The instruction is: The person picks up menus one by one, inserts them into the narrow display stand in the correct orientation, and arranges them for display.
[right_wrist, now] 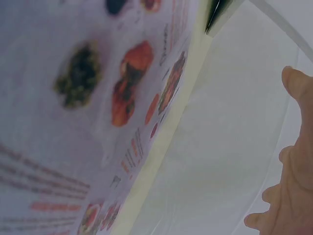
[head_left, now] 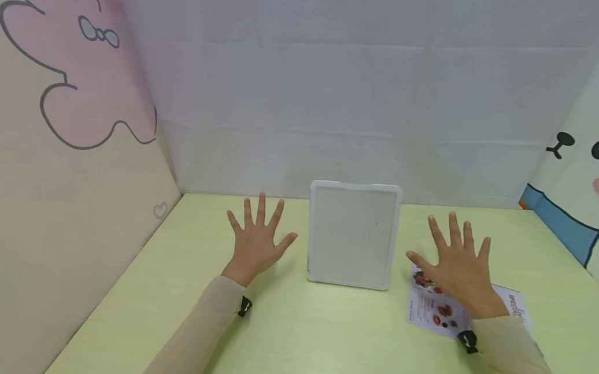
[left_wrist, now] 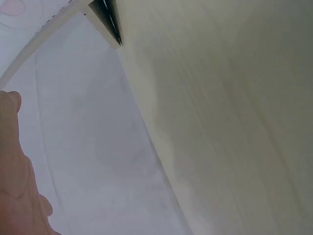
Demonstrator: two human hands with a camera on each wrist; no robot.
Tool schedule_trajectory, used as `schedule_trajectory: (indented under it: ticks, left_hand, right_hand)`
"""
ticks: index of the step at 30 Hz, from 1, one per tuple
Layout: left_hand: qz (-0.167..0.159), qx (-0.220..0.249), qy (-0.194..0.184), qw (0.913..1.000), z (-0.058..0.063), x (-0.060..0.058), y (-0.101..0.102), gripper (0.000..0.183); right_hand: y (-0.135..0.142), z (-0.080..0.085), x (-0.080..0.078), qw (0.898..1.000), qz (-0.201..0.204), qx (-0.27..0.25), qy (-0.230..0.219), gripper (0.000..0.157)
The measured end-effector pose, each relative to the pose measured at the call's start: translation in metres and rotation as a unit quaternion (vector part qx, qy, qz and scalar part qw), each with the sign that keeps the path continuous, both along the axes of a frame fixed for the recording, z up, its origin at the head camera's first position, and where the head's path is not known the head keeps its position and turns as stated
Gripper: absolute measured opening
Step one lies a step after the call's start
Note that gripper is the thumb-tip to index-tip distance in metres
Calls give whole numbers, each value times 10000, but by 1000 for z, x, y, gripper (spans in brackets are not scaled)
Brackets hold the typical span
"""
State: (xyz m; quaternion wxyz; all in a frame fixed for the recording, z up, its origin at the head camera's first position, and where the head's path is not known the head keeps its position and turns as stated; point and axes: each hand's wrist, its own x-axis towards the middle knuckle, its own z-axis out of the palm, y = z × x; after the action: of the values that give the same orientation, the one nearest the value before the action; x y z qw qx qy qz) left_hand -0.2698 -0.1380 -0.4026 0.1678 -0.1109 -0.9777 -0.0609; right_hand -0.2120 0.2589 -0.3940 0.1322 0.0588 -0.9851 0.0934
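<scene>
A white-framed board (head_left: 352,237) with a pale grey face stands upright on the table between the two hands. To its left, my left hand (head_left: 256,246) is held with fingers straight and spread, holding nothing. On the other side, my right hand (head_left: 457,273) is spread the same way, also holding nothing, and overlaps a printed menu sheet (head_left: 426,309) in the head view. Food pictures and lines of text on the menu (right_wrist: 93,122) fill much of the right wrist view. Part of the sheet is hidden under the right hand and sleeve.
The pale yellow-green table (head_left: 288,348) meets a white sheet backdrop (head_left: 306,95) at its far edge. A side wall with a pink cartoon animal (head_left: 89,62) rises at the left. Another panel with a white cartoon bear (head_left: 592,173) stands at the right.
</scene>
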Motion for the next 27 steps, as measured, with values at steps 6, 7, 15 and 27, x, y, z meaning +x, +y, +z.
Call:
schedule_trajectory:
  ticks: [6, 7, 15, 27]
  left_hand:
    - [-95, 334, -147, 9993, 2, 3, 1, 76]
    - [-123, 428, -178, 9988, 2, 4, 2, 75]
    - [-534, 1615, -3, 9854, 4, 14, 8, 72]
    - [-1349, 2446, -87, 9602, 3, 43, 36, 29]
  right_hand:
    - [6, 1, 0, 9996, 98, -127, -221, 91]
    - [8, 1, -1, 9994, 112, -154, -288, 91]
    - [19, 8, -4, 9961, 283, -216, -809, 90]
    - [42, 19, -6, 9760, 918, -972, -1718, 73]
